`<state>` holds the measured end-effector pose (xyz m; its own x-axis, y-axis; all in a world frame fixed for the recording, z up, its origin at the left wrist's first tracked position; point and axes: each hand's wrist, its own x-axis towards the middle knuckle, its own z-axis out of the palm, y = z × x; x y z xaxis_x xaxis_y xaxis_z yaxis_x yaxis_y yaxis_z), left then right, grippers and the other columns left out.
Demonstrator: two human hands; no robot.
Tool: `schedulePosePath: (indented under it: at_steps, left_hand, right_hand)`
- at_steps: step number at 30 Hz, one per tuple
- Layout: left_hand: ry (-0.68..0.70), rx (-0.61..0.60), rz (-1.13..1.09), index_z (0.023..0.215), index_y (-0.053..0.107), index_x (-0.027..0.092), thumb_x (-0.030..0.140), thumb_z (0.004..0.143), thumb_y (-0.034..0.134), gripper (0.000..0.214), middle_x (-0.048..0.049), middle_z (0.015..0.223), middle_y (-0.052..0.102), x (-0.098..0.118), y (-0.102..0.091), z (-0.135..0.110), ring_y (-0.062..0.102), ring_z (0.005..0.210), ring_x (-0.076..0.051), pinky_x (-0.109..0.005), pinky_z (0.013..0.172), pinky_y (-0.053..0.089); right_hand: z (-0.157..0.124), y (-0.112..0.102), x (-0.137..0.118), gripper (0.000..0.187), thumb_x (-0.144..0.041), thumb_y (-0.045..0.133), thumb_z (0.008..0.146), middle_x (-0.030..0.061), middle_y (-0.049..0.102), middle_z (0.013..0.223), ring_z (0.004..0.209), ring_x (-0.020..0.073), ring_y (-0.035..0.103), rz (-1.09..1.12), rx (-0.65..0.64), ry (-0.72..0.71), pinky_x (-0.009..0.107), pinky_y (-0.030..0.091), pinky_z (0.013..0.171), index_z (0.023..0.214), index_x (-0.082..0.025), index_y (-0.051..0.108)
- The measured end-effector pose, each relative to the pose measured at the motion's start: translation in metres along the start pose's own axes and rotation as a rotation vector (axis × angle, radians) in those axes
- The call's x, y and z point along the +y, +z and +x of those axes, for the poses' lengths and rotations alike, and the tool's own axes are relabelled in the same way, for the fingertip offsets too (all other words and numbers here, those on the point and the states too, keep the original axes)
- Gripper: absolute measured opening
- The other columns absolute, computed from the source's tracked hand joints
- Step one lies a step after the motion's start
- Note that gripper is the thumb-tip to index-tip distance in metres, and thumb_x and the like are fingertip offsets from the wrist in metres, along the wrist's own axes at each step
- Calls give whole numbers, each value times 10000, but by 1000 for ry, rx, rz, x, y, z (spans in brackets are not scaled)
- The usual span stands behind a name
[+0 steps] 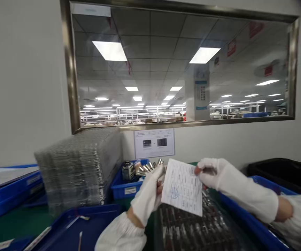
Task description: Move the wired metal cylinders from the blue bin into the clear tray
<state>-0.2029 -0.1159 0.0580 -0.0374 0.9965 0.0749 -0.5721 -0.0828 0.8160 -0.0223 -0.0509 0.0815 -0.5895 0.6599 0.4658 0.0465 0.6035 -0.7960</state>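
Note:
A white printed form (183, 186) with a blue stamp is held up, slightly tilted, between my two gloved hands. My left hand (150, 188) is closed at its left edge, with the fingertips partly behind the sheet. At the upper right corner, my right hand (211, 172) pinches the paper between thumb and fingers. Below and behind the form sits a clear plastic tray (194, 232) filled with rows of dark parts, partly covered by the sheet. Both hands wear white gloves that leave some fingertips bare.
Stacked clear trays (79, 167) rise at the left. Behind my left hand, a blue bin (124, 191) holds a jar and metal tubes. A blue tray (69, 233) lies front left, another blue bin (247, 216) at the right. A notice (154, 143) hangs below the window.

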Motion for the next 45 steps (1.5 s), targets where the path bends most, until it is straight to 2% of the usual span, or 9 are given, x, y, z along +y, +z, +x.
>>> schedulePosePath:
  at_steps: [4,9,18,23,29,32,35,39,45]
  left_hand:
    - [25,61,169,636,441,156,433,700,487,288,73,360,328,-9,9,-4,281,279,-28,-152,300,161]
    - [18,186,206,676,432,171,461,681,496,297,83,368,316,-16,8,-2,220,301,-10,-139,313,168]
    - [-86,326,173,690,459,151,276,655,579,177,95,374,265,-19,-4,4,206,329,-6,-137,336,208]
    - [-131,262,77,695,473,152,227,656,561,123,85,388,313,-17,0,1,207,312,-2,-132,322,194]
    - [-191,162,96,651,487,150,218,667,545,91,80,364,298,-20,4,-1,197,311,-7,-139,326,191]
    - [-211,89,138,654,499,152,235,689,532,96,75,370,296,-21,2,-2,207,323,-13,-157,348,200]
    - [-197,27,181,632,496,141,245,702,517,127,68,400,285,-22,2,-4,223,338,-20,-178,366,197]
    - [-162,-27,223,604,489,138,244,706,515,150,76,401,241,-23,6,-8,209,348,-23,-196,392,206]
    - [-168,-112,264,625,529,122,216,696,528,117,73,415,242,-21,11,-11,170,361,-15,-190,386,171]
  right_hand:
    - [-9,-5,14,125,-129,445,645,0,551,658,580,104,508,-172,75,-85,201,405,525,707,-154,550]
    - [-13,-4,25,156,-125,413,689,-25,478,626,542,87,451,-403,111,-145,201,364,507,678,-190,554]
    - [-15,0,50,208,-120,402,727,-12,469,720,631,91,482,-386,48,-215,193,411,583,825,-231,548]
    - [-14,3,59,362,-113,431,730,3,520,877,777,106,519,-340,42,-337,197,437,691,1044,-281,491]
    - [-17,1,60,103,-203,506,718,14,564,833,731,126,539,-326,112,-325,211,446,648,780,-228,585]
    - [-18,0,56,78,-198,516,710,11,550,867,760,130,528,-260,84,-312,209,427,647,671,-215,582]
    - [-18,2,51,52,-167,547,685,6,538,834,746,122,514,-10,-5,-227,206,409,653,641,-190,561]
    - [-19,9,54,214,-174,585,636,-31,445,632,531,78,440,333,5,-23,191,378,478,534,-161,397]
    - [-22,11,62,302,-234,570,638,-47,373,598,424,53,389,344,16,78,192,324,385,526,-173,295]
